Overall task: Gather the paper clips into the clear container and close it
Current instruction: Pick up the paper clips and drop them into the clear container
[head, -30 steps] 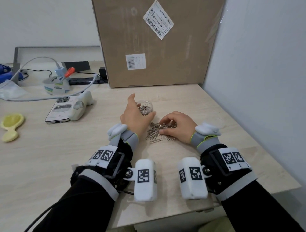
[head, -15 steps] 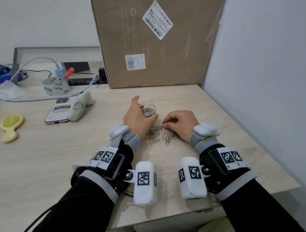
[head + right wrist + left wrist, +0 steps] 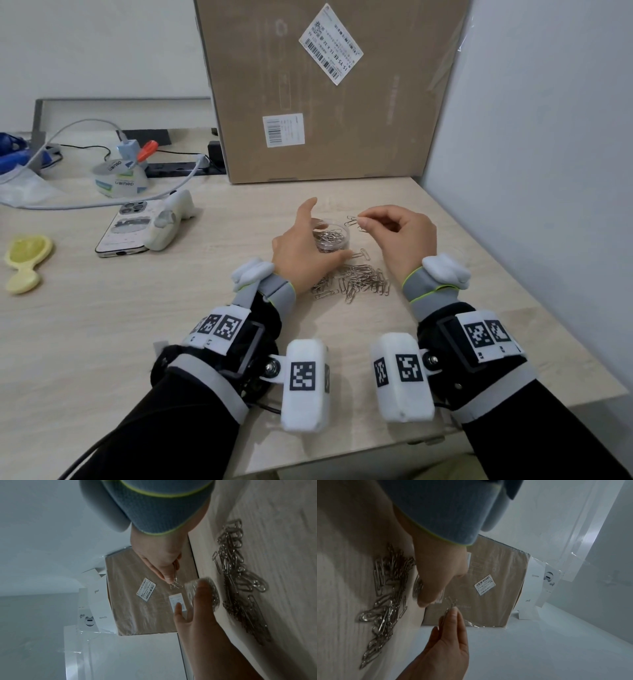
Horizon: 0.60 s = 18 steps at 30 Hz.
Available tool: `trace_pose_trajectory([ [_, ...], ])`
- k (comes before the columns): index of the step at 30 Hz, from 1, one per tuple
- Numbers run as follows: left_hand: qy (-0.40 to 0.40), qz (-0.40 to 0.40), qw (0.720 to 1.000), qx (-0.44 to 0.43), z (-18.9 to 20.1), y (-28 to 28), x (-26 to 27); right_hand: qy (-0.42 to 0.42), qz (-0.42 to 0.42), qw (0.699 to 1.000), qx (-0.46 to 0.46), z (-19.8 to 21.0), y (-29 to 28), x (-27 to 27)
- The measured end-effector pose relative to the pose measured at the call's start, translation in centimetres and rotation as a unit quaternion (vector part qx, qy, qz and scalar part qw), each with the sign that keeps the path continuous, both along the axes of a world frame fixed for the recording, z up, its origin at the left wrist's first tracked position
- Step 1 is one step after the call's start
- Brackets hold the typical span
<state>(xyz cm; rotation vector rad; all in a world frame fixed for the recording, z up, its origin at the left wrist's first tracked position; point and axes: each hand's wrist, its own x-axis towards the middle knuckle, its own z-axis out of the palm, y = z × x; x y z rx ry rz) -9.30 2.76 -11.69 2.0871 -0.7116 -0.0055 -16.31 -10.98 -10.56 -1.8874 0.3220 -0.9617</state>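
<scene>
Silver paper clips [image 3: 356,282] lie heaped on the pale table [image 3: 137,308] nearest me, just ahead of my wrists and between them, so either hand can reach the pile. One stray clip [image 3: 363,254] sits a little beyond the heap, close beside the container.

Past the pile, my left hand [image 3: 305,250] cups the clear container [image 3: 330,236], thumb raised on the far side and fingers curved along the near wall. I judge I hold it this way to keep the light tub from sliding while clips drop in. From the right wrist camera, one fingertip [image 3: 202,586] lies against the clear wall, so the hand is wrapped loosely round it rather than squeezing. The container stands upright on the table, open, already partly filled with clips. I cannot see a lid anywhere.

Just beyond and to the right, my right hand [image 3: 399,233] hovers above the table beside the rim of the container. Thumb and forefinger are pinched together on a few clips [image 3: 354,221], which dangle toward the opening; the other fingers are curled in. The pinch looks light, enough to let go over the mouth.

Farther back, a large cardboard box [image 3: 329,102] stands against the wall. Most of the heap is not yet gathered.
</scene>
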Motion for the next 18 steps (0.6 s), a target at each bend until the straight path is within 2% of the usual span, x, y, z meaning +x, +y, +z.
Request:
trace_pose_trajectory([
  [4,0.007,-0.064,0.998,0.027,0.5,-0.2,-1.3,-0.009,0.033,0.999,-0.001,0.0,0.5,0.1],
  [7,0.005,-0.073,0.997,0.029,0.6,-0.5,-1.9,0.016,0.058,0.998,-0.024,-0.1,0.7,0.0],
  [14,0.011,-0.058,0.998,0.018,0.5,-0.5,-1.7,0.037,0.060,0.997,-0.038,-0.3,0.9,-0.1],
  [18,-0.001,0.011,1.000,-0.003,0.2,-0.6,-1.0,0.026,0.029,0.999,-0.022,0.4,0.8,-0.3],
])
